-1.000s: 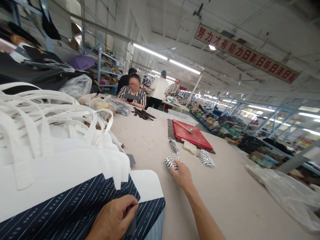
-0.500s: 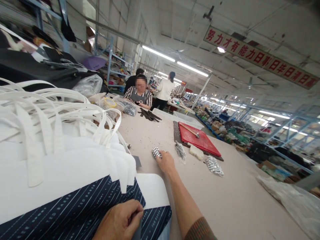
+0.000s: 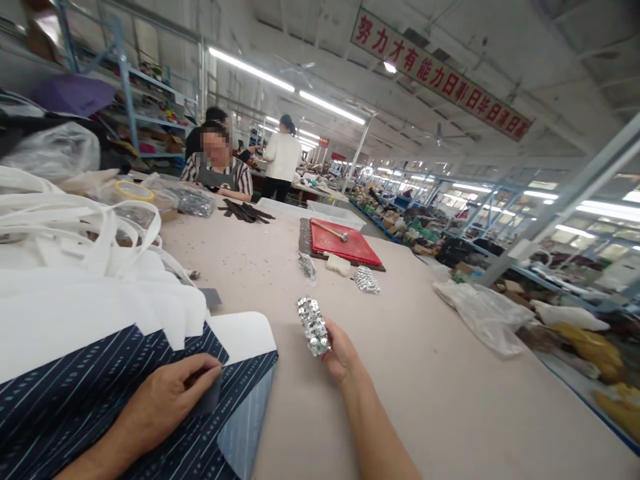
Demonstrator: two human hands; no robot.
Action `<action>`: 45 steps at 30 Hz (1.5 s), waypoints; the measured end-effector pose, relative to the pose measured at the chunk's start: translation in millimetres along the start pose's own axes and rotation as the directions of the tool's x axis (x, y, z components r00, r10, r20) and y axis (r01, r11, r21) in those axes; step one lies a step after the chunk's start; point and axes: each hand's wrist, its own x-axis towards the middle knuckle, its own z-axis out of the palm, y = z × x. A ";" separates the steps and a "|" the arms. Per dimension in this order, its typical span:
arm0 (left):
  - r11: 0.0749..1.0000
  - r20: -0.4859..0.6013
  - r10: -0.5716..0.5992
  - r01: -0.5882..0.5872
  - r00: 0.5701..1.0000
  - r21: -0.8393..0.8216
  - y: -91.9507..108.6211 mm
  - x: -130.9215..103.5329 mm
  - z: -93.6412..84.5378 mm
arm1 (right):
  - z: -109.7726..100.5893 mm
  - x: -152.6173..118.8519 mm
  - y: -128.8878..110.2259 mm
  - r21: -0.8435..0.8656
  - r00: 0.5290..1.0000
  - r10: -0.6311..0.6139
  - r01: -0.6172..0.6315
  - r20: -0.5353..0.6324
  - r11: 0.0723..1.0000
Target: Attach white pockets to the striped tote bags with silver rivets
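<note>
My right hand is closed around a pack of shiny metal snaps, held just above the table. At the left, my left hand rests over navy striped fabric printed with white lettering. Its thumb and fingers pinch a dark grey flat piece, partly hidden by the hand. White panels with white straps lie in a stack beyond that hand.
A hammer lies on a red board. Near it are a second pack of metal pieces, a small clear bag and a cream block. Dark strips lie before a seated person. Plastic sheeting covers the right edge.
My right hand has drawn the pack of metal snaps nearer and tilted it up, showing its face. The view has swung right. My left hand keeps its pinch over the navy fabric.
</note>
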 end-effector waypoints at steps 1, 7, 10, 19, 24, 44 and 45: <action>1.000 0.065 -0.007 0.007 0.998 0.002 5.9 -2.0 -0.8 | -4.2 -4.4 -1.8 0.034 1.000 -0.004 0.004 0.001 0.999; 0.973 0.127 -0.050 0.077 0.991 -0.216 82.3 -4.1 19.4 | -9.3 -17.7 -3.4 0.102 0.997 -0.079 0.078 0.006 0.992; 0.832 0.073 -0.144 0.161 0.987 -0.531 111.8 16.1 53.6 | -4.9 -19.8 -0.9 0.059 0.988 -0.152 0.153 -0.029 0.986; 0.686 0.030 -0.212 0.170 0.977 -0.708 100.6 59.6 129.9 | 9.9 -28.1 14.4 -0.254 0.949 -0.314 0.301 -0.011 0.919; 0.706 -0.030 -0.250 0.161 0.968 -0.690 92.8 65.3 125.2 | 20.5 -18.4 36.1 -0.508 0.933 -0.359 0.321 0.025 0.799; 0.781 -0.195 -0.261 0.088 0.945 -0.619 85.1 79.6 123.5 | 37.0 -30.6 32.2 -0.697 0.850 -0.515 0.437 0.112 0.569; 0.785 -0.199 -0.262 0.088 0.944 -0.613 85.0 79.8 123.7 | 36.6 -30.8 32.3 -0.695 0.848 -0.518 0.439 0.111 0.569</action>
